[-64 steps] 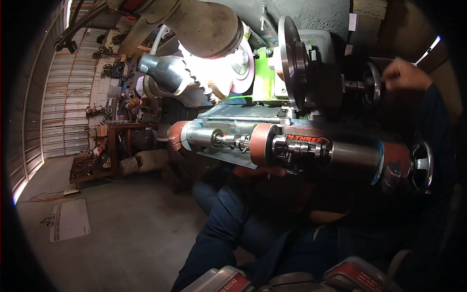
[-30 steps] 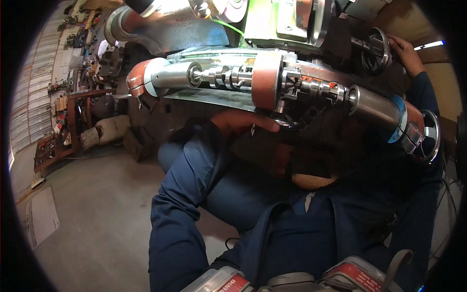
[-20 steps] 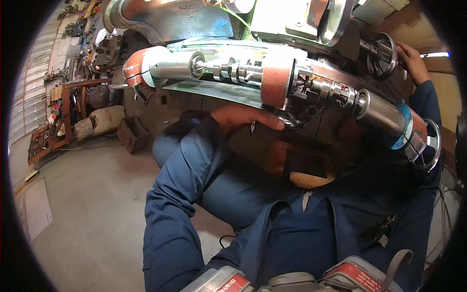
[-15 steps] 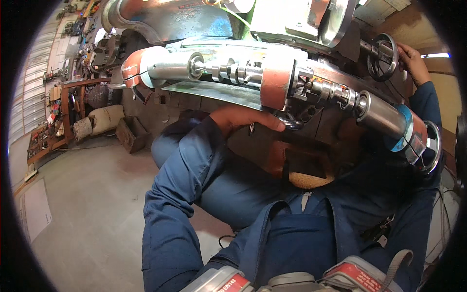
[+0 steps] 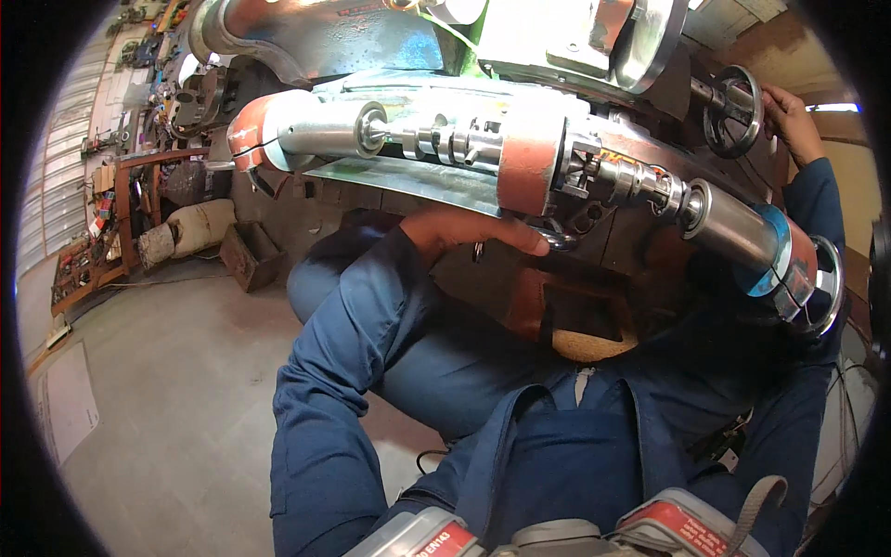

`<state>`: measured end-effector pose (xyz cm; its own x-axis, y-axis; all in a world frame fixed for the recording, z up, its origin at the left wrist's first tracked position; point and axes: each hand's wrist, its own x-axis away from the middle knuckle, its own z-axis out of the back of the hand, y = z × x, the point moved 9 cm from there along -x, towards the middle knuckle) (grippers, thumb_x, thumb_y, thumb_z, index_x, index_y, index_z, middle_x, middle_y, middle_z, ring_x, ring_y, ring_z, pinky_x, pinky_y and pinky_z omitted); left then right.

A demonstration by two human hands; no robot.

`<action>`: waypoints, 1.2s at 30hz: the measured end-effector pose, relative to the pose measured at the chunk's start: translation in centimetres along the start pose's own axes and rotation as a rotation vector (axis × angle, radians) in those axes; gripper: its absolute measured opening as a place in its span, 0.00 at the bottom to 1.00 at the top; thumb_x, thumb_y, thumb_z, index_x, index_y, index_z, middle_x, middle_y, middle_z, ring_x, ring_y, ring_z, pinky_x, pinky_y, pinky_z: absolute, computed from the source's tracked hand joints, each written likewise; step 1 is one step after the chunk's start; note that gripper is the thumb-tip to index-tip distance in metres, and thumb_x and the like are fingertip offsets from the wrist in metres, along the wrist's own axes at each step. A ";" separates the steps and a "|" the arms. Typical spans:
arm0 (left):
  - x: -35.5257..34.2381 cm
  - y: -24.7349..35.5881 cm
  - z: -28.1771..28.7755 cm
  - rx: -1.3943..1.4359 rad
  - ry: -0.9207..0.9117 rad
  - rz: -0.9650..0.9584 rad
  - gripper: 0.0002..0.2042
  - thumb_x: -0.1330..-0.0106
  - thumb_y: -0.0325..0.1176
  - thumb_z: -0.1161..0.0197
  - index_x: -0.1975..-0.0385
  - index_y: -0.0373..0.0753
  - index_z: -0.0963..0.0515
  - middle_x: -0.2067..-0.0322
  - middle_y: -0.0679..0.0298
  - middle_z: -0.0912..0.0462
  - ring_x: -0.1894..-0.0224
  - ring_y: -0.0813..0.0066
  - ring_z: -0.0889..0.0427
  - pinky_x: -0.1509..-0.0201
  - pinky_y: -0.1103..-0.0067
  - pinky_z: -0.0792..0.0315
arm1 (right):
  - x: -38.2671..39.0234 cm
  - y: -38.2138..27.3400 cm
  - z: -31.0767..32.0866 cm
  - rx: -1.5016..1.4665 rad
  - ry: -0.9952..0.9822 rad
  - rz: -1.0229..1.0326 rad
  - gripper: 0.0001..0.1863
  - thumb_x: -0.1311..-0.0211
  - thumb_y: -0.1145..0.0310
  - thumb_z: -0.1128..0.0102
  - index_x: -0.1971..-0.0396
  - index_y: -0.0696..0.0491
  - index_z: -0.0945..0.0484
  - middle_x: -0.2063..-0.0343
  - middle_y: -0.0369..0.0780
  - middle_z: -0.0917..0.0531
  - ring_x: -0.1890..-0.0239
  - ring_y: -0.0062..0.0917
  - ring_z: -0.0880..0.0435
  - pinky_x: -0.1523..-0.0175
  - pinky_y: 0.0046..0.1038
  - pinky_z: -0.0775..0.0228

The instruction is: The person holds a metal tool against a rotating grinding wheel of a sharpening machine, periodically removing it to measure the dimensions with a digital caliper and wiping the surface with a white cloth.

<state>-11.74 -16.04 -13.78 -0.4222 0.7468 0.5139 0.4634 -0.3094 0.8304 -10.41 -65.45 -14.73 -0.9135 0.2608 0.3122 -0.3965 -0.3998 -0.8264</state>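
My left hand [image 5: 464,231] is beneath the front of a grinding machine, its thumb lying against the curved rim of a chrome handwheel [image 5: 562,241]. The fingers curl out of sight under the machine edge. At the far right, my right hand [image 5: 795,125] is closed at the outer rim of a dark-spoked handwheel [image 5: 731,111]; part of its grip is hidden. Above my left hand, a shiny metal shaft with several lobes [image 5: 445,139] runs between a left steel spindle [image 5: 325,128] and a right one [image 5: 733,221], passing through a red-brown support [image 5: 527,167].
A large grinding wheel [image 5: 652,42] stands behind the shaft. A third handwheel [image 5: 826,288] sits at the machine's right end. Below the bed is a flat metal sheet [image 5: 408,181]. On the floor at left are a wooden box [image 5: 251,257] and a rack [image 5: 121,213] of parts.
The left spindle end has shifted slightly left in the picture. My right hand and its handwheel appear a little farther right. My left hand stays at the chrome handwheel.
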 end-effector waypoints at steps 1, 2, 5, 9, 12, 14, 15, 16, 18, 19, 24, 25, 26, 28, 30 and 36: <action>-0.1 -0.5 0.4 -0.047 0.013 -0.002 0.30 0.57 0.34 0.19 0.49 0.39 0.21 0.52 0.62 0.17 0.47 0.68 0.22 0.43 0.74 0.29 | 0.0 -0.1 -0.2 0.019 0.021 -0.003 0.20 0.27 0.61 0.47 0.45 0.59 0.25 0.77 0.30 0.25 0.81 0.14 0.30 0.76 0.19 0.37; -0.2 -0.4 0.5 -0.091 0.018 -0.008 0.31 0.57 0.35 0.18 0.49 0.38 0.21 0.52 0.62 0.17 0.47 0.68 0.22 0.43 0.74 0.29 | 0.2 -0.3 0.0 0.043 0.046 -0.008 0.20 0.27 0.61 0.47 0.45 0.59 0.25 0.77 0.30 0.25 0.82 0.14 0.30 0.76 0.19 0.38; 0.1 0.0 0.1 -0.054 0.006 0.010 0.31 0.57 0.36 0.18 0.49 0.38 0.21 0.52 0.61 0.18 0.48 0.68 0.22 0.43 0.74 0.29 | 0.3 -0.4 0.2 0.073 0.049 0.007 0.19 0.27 0.61 0.47 0.45 0.59 0.25 0.77 0.30 0.24 0.82 0.13 0.30 0.76 0.18 0.38; -0.7 -0.9 0.2 -0.073 -0.017 0.007 0.31 0.57 0.36 0.18 0.49 0.38 0.21 0.52 0.61 0.18 0.48 0.68 0.22 0.44 0.74 0.28 | 0.2 -0.1 0.5 0.085 0.022 0.014 0.19 0.27 0.61 0.47 0.45 0.58 0.24 0.76 0.30 0.23 0.81 0.13 0.30 0.76 0.18 0.38; -0.1 0.4 0.1 -0.094 0.007 -0.052 0.31 0.57 0.36 0.18 0.49 0.38 0.21 0.52 0.61 0.18 0.48 0.68 0.22 0.44 0.74 0.28 | 0.0 -0.1 0.2 0.086 0.024 0.012 0.19 0.27 0.61 0.47 0.45 0.57 0.23 0.75 0.30 0.23 0.80 0.13 0.29 0.76 0.18 0.38; 0.3 0.5 0.1 -0.042 0.036 0.024 0.31 0.57 0.36 0.19 0.49 0.38 0.21 0.52 0.62 0.18 0.48 0.68 0.22 0.43 0.74 0.29 | 0.1 0.0 0.4 0.073 0.028 -0.011 0.19 0.28 0.60 0.46 0.46 0.58 0.23 0.75 0.30 0.23 0.80 0.13 0.29 0.75 0.18 0.38; 0.1 0.4 0.1 -0.041 0.033 0.021 0.31 0.57 0.36 0.19 0.49 0.38 0.21 0.52 0.62 0.18 0.48 0.68 0.22 0.43 0.74 0.29 | 0.2 0.0 0.6 0.076 0.030 -0.012 0.19 0.28 0.60 0.46 0.46 0.58 0.23 0.75 0.30 0.23 0.80 0.13 0.29 0.75 0.18 0.38; -0.2 0.4 0.0 -0.069 0.017 -0.002 0.31 0.56 0.36 0.19 0.49 0.38 0.21 0.51 0.62 0.18 0.47 0.68 0.23 0.43 0.74 0.29 | 0.2 -0.1 0.8 0.084 0.021 0.002 0.19 0.28 0.60 0.46 0.46 0.58 0.23 0.75 0.29 0.23 0.80 0.13 0.30 0.75 0.18 0.37; -0.4 0.3 0.1 -0.101 0.011 -0.023 0.31 0.56 0.36 0.19 0.49 0.38 0.21 0.51 0.62 0.18 0.47 0.68 0.23 0.42 0.74 0.30 | 0.2 -0.5 0.2 0.084 0.005 0.022 0.19 0.28 0.61 0.46 0.46 0.58 0.23 0.75 0.29 0.23 0.80 0.13 0.30 0.75 0.19 0.37; -0.4 0.0 0.2 -0.112 0.002 0.003 0.31 0.56 0.36 0.19 0.49 0.38 0.21 0.51 0.62 0.18 0.47 0.67 0.23 0.42 0.74 0.30 | 0.2 -0.6 0.1 0.065 0.018 0.017 0.18 0.28 0.60 0.46 0.48 0.58 0.23 0.77 0.29 0.24 0.80 0.13 0.31 0.75 0.19 0.37; -0.5 0.2 -0.1 -0.104 -0.028 -0.022 0.31 0.55 0.37 0.19 0.49 0.38 0.21 0.51 0.61 0.18 0.47 0.67 0.23 0.42 0.73 0.30 | 1.7 -2.8 0.5 -0.034 0.030 -0.008 0.20 0.30 0.52 0.45 0.62 0.56 0.21 0.84 0.29 0.30 0.83 0.13 0.33 0.78 0.20 0.39; -0.7 -0.5 0.2 -0.130 -0.039 -0.022 0.30 0.55 0.37 0.19 0.49 0.38 0.21 0.51 0.61 0.18 0.47 0.67 0.23 0.42 0.73 0.30 | 2.0 -3.0 0.7 -0.029 0.029 0.008 0.20 0.30 0.52 0.45 0.62 0.56 0.21 0.84 0.29 0.30 0.83 0.13 0.33 0.78 0.20 0.39; -0.8 -0.8 0.3 -0.155 -0.053 -0.023 0.30 0.55 0.37 0.19 0.49 0.38 0.21 0.52 0.61 0.18 0.48 0.68 0.22 0.42 0.74 0.30 | 2.4 -2.8 1.0 -0.034 -0.013 -0.016 0.20 0.30 0.51 0.44 0.64 0.55 0.21 0.85 0.30 0.29 0.84 0.14 0.31 0.79 0.20 0.39; -0.1 0.0 0.1 -0.130 -0.040 -0.025 0.30 0.55 0.37 0.20 0.49 0.38 0.21 0.52 0.61 0.18 0.48 0.68 0.22 0.43 0.74 0.30 | 4.0 -3.0 -0.3 0.009 -0.190 -0.030 0.20 0.31 0.51 0.44 0.65 0.55 0.20 0.86 0.32 0.26 0.86 0.15 0.28 0.81 0.19 0.40; 0.1 0.0 0.1 -0.163 -0.029 0.024 0.29 0.53 0.38 0.20 0.49 0.39 0.20 0.52 0.62 0.18 0.48 0.70 0.22 0.43 0.75 0.29 | 5.7 -1.9 -2.3 0.105 -0.406 -0.128 0.18 0.31 0.53 0.44 0.63 0.55 0.19 0.83 0.35 0.21 0.83 0.16 0.23 0.80 0.19 0.37; -0.8 -1.7 0.1 -0.118 -0.120 0.026 0.30 0.52 0.39 0.21 0.46 0.40 0.22 0.49 0.62 0.18 0.45 0.70 0.23 0.40 0.75 0.31 | 3.6 1.6 -7.0 0.635 -0.354 0.014 0.20 0.33 0.55 0.43 0.53 0.57 0.20 0.66 0.41 0.14 0.64 0.29 0.15 0.58 0.29 0.25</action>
<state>-12.13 -16.05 -15.59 -0.3118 0.8005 0.5118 0.3754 -0.3910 0.8403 -13.73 -59.04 -18.20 -0.8509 -0.0051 0.5253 -0.2624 -0.8621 -0.4335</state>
